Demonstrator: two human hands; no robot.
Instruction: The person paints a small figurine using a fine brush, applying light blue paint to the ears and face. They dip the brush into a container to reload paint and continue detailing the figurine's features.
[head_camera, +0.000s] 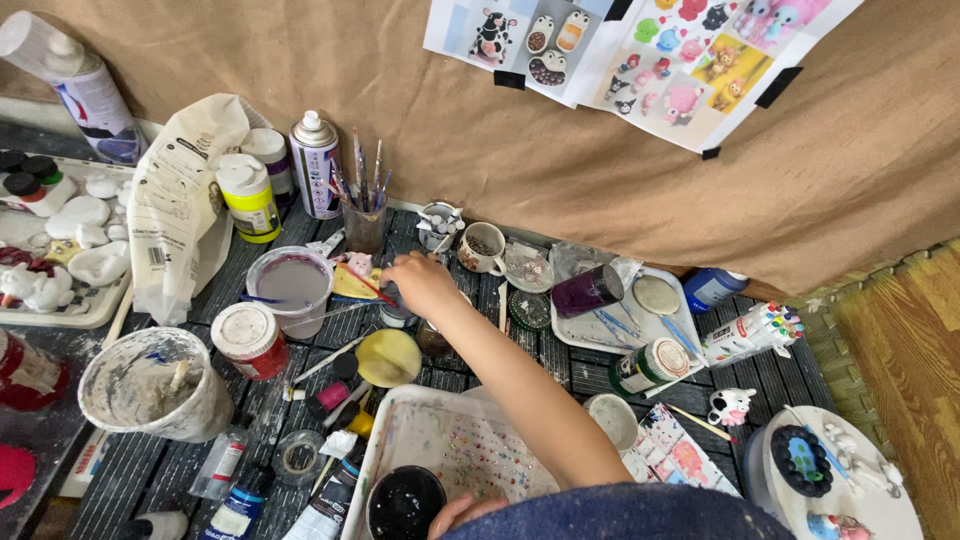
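We look down on a crowded dark slatted desk (590, 375); our right hand (422, 283) reaches forward over it, its fingers (392, 272) pinched together on a thin red-tipped paintbrush (368, 284) that slants left toward a small pink figurine (357, 264); our left hand (462, 512) shows only at the bottom edge beside a black bowl (404, 503), and we cannot tell whether its fingers are apart or closed. Around the right hand stand a plastic cup of murky lilac water (292, 286) to the left, a cup full of brushes (364, 222) behind, a small mug (483, 246) to the right, and a round yellow sponge (389, 357) just below the wrist; our forearm crosses above a white tray (455, 440) dotted with paint. Further left, a white paint-smeared bucket (155, 384), a red jar with a white lid (250, 340), a yellow-green bottle (249, 197), a silver spray can (314, 164) and a tall white paper bag (180, 205). To the right lie a purple jar on its side (586, 291), a pack of coloured markers (752, 332) and a little cow figurine (732, 406). Printed sheets of animal pictures (640, 50) are taped to the brown backdrop (560, 150).
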